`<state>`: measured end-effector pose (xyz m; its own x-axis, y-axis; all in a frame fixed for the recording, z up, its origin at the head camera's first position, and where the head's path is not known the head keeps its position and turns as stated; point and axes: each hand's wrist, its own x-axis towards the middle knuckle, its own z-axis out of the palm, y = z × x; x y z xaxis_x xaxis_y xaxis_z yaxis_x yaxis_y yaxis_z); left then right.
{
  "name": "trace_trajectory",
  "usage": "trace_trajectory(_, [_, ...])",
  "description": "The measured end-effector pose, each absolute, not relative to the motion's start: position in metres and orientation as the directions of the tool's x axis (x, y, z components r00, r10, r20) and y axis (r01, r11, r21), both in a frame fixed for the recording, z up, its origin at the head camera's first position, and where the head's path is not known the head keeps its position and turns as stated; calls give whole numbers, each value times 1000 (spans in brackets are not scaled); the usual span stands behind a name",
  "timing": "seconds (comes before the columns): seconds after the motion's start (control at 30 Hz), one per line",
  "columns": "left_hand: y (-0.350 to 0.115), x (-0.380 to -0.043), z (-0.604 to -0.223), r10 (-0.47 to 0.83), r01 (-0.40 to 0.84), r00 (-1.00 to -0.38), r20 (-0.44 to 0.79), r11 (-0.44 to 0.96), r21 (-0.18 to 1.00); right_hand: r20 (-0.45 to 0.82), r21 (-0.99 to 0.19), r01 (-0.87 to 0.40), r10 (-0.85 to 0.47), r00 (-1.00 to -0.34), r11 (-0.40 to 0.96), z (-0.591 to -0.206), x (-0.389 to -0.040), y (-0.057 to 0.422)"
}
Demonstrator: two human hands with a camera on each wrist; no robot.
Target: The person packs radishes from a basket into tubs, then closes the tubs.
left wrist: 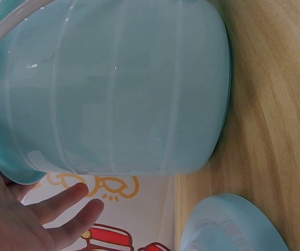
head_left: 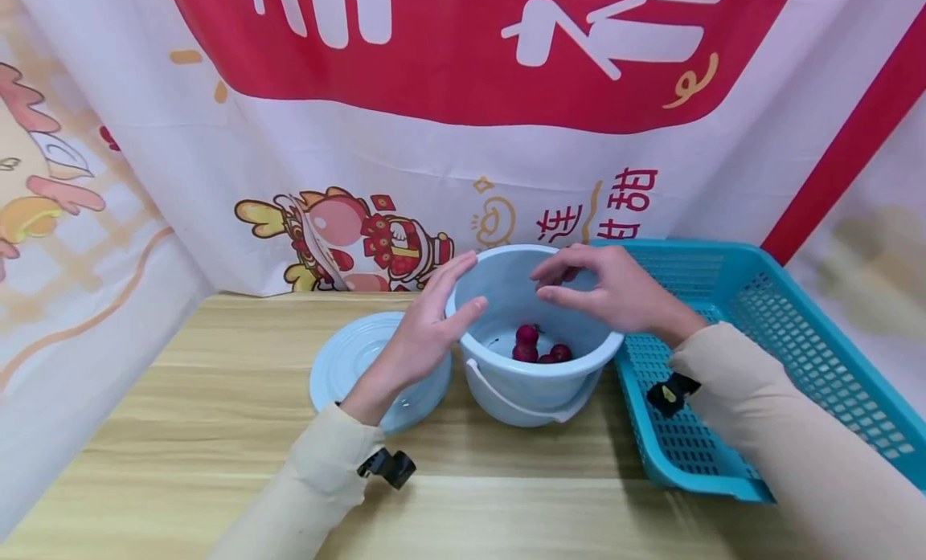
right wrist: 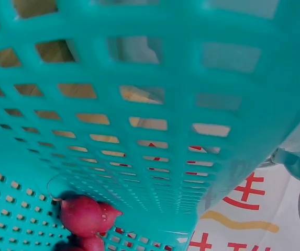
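A light blue bucket (head_left: 531, 395) stands upright on the table, its handle hanging down in front. Several red radishes (head_left: 526, 351) lie at its bottom. My left hand (head_left: 434, 319) touches the left side of the bucket's rim, fingers extended; the left wrist view shows the fingers spread beside the bucket wall (left wrist: 113, 89). Over the bucket's right rim, my right hand (head_left: 604, 283) reaches above the opening with bent fingers and thumb apart, and nothing shows between them. More radishes (right wrist: 81, 215) lie in the teal basket (right wrist: 139, 63), seen in the right wrist view.
The teal basket stands right of the bucket, under my right forearm. A round light blue lid (head_left: 347, 359) lies left of the bucket, partly behind my left hand. Printed cloth (head_left: 448, 174) hangs behind the wooden table (head_left: 202, 431) and along both sides.
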<state>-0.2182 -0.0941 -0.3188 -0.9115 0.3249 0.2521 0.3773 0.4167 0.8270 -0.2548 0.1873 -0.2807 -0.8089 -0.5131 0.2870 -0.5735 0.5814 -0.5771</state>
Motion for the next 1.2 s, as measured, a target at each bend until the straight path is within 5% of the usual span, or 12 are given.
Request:
trace_trajectory(0.5, [-94, -217, -318, 313, 369, -917, 248, 427, 826, 253, -806, -428, -416, -873, 409, -268, -255, 212])
trace_trajectory(1.2, [-94, -218, -318, 320, 373, -914, 250, 416, 829, 256, -789, -290, -140, -957, 542, -264, -268, 262])
